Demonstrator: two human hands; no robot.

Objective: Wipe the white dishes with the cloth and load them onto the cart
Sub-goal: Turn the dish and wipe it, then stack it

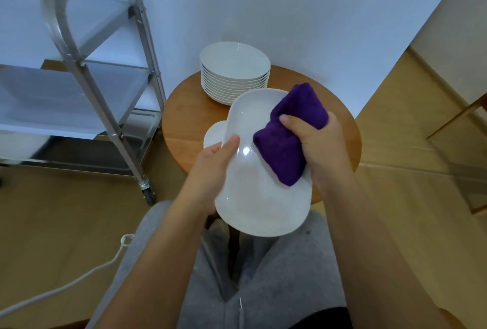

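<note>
Grey sweatpants (276, 276) fill the bottom of frame, person seated, both bare forearms reaching forward. Left hand (210, 168) grips the left edge of a white glossy oblong ceramic dish (247, 197), thumb lying on the inner face, fingers hidden behind. Dish is held up off the tabletop, tilted toward the camera, above the knees. Right hand (316, 144) is clenched around a folded purple terry cloth (284, 141), thumb on top, cloth pressed against the dish's inner surface at its right side. Behind the held dish, a second white dish (212, 135) peeks out at its left, only partly visible, on the round brown wooden tabletop (184, 123). At the tabletop's far edge, next to the wall, sits a stack of white round ceramic plates (234, 75), well apart from the hands. Left of the tabletop stands a silver metal wheeled cart (105, 107) with several shelves, a caster on the floor; what is on the shelves is unclear because of glare. White cord (79, 278) runs across the tan wooden floor (52, 223) at lower left. White wall (290, 12) behind.
</note>
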